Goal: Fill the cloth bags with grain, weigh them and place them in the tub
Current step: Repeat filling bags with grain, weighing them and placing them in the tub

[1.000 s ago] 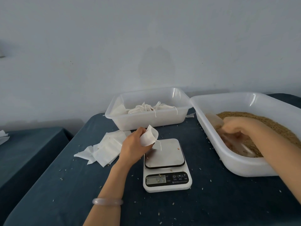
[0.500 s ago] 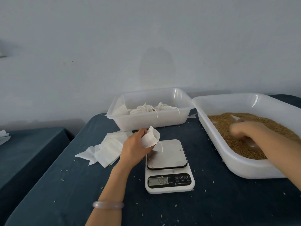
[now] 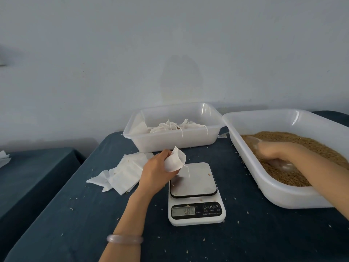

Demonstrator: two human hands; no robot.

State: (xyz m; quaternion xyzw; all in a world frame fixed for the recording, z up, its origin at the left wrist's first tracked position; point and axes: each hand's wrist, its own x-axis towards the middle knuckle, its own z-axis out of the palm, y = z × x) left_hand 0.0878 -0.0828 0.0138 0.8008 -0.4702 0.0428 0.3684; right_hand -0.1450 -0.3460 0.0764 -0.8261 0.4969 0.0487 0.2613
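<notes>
My left hand (image 3: pixel 154 171) grips a small white cloth bag (image 3: pixel 175 160) with its mouth held open, just above the left edge of the white kitchen scale (image 3: pixel 196 193). The bag's drawstring dangles over the scale plate. My right hand (image 3: pixel 273 152) is inside the large white tub of brown grain (image 3: pixel 306 146) on the right and holds a clear plastic scoop (image 3: pixel 281 165) dug into the grain; the hand is blurred. A clear tub (image 3: pixel 175 142) at the back holds several tied white bags (image 3: pixel 177 127).
A pile of flat empty cloth bags (image 3: pixel 122 173) lies on the dark blue tablecloth (image 3: pixel 85 214) left of my hand. Loose grains are scattered over the cloth. A second dark table (image 3: pixel 28 176) stands lower at the left. A pale wall rises behind.
My right hand has swept the scoop back and forth through the grain and now sits lower and nearer the tub's front. My left hand and its bag have hardly moved.
</notes>
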